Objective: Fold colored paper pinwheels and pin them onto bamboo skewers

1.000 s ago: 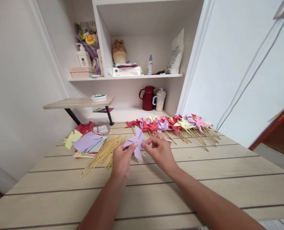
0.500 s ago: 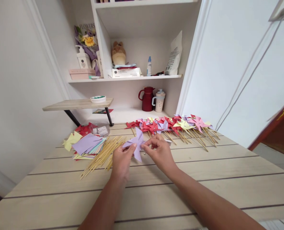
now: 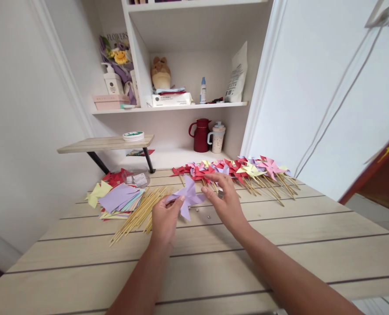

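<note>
Through the head camera, far from the table [image 3: 194,273], I use the bunch of yellow sticks [image 3: 133,219] as my marker. My purple paper pinwheel [image 3: 189,192] is just to the right of the sticks, up off the wood. My left hand [image 3: 163,222] is pinched tight on it, thumb on top, so that is the nearer hand. My right hand [image 3: 226,204] is farther right of the sticks, with thumb and finger spread apart and nothing I can see between them. From this hand, the pinwheel lies to the left. One purple point reaches toward my right thumb; I can't tell if they touch. The pinwheel has no clear long side, as its points go out all around. Small shiny bits [image 3: 208,217] sit on the wood, right of the sticks.
</note>
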A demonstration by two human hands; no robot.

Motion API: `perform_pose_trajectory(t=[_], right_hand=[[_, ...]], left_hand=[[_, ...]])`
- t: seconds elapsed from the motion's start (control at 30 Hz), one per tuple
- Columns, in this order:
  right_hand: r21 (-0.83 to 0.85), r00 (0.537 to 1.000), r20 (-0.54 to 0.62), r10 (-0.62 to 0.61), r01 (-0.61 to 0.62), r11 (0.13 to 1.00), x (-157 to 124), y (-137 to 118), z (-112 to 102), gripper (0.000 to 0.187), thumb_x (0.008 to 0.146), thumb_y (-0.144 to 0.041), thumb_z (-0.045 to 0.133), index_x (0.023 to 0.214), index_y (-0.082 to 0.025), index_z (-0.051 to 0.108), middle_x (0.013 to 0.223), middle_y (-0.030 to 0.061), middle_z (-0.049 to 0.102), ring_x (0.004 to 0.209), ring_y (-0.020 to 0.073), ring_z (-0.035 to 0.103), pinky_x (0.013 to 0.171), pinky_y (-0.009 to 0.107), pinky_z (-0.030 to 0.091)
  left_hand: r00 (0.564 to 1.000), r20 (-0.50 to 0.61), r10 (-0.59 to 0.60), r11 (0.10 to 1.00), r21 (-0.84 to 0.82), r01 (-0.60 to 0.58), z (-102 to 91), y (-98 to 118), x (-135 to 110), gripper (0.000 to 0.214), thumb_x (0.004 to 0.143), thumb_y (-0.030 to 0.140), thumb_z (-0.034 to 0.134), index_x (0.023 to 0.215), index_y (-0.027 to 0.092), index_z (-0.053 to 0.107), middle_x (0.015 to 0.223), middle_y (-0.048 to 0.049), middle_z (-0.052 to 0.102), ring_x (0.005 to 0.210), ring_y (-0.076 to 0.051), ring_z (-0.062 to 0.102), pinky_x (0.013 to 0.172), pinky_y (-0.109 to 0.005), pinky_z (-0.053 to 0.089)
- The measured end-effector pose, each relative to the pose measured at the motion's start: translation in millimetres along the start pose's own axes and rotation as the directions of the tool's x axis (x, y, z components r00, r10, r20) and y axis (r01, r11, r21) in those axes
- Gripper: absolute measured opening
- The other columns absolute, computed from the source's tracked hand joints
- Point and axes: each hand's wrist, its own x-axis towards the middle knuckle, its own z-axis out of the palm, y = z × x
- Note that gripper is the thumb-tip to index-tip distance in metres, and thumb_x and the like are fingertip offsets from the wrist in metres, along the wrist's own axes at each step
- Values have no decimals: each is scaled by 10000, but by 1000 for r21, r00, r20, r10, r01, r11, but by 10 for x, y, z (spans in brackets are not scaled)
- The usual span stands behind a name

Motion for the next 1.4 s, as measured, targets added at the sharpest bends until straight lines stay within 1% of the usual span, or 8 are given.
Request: perform_pose_trajectory(t=[0.13,0.33,0.53,0.7,0.9,1.03,1.23,1.4], right_hand=[[53,998,70,4,-8,999,-27,8,31,454,886,-443,644,1306,-294,554,1278,76,588,1209,278,536,1039,474,418],[187,983,149,108,-135,973,-54,7,69,574,875,-493,653,1384,-290,482,1377,81,566,1290,277,508,1115,485,370],[303,946,226,234,-297,906,-46,18,81,576,853,-530,661,1362,-302,517,1402,79,568,1296,283,510,1095,502,388],[236,930,260,260,-322,917,-40,4,78,590,756,-502,760,1287,-300,602,1368,75,591,1261,295,528,1084,502,374],[194,936,270,225,-282,940,-31,13,88,449,684,-485,818,1055,-251,724,1262,92,635,1237,302,543,1064,491,389],[204,931,308,196,-266,942,-21,-18,82,301,694,-470,812,884,-241,763,1240,87,647,1219,297,563,1051,483,412],[252,916,338,216,-309,917,-36,-62,60,209,797,-437,721,843,-237,763,1187,79,686,1155,280,608,1029,464,431],[242,924,336,180,-269,932,-31,-70,64,190,738,-402,781,831,-239,756,1154,66,690,1136,270,613,1030,440,419]], left_hand=[[1000,16,19,1000,11,-19,-4,-4,-10,225,616,299,824,778,155,765,788,-50,767,750,-186,685,725,-285,515],[998,46,33,999,18,-34,-17,-22,-2,228,638,304,818,811,164,769,801,-45,764,753,-178,671,724,-281,503],[996,85,34,999,12,-35,-28,-43,3,242,658,318,816,836,161,768,785,-38,748,747,-172,659,710,-273,487],[996,88,31,999,6,-32,-20,-21,-9,223,656,310,813,813,159,763,781,-38,746,741,-167,656,700,-264,485],[994,95,50,998,30,-53,-15,8,-36,204,662,305,808,801,162,766,775,-40,742,737,-167,654,696,-260,487],[995,94,38,998,40,-42,-4,23,-51,192,661,308,805,784,166,768,770,-39,742,724,-166,656,687,-259,493],[996,76,46,996,78,-52,14,36,-65,187,659,292,798,793,164,774,800,-48,754,749,-181,664,708,-275,506],[996,79,51,994,90,-58,19,51,-75,145,664,293,788,737,171,763,736,-30,733,716,-171,655,682,-265,495]])
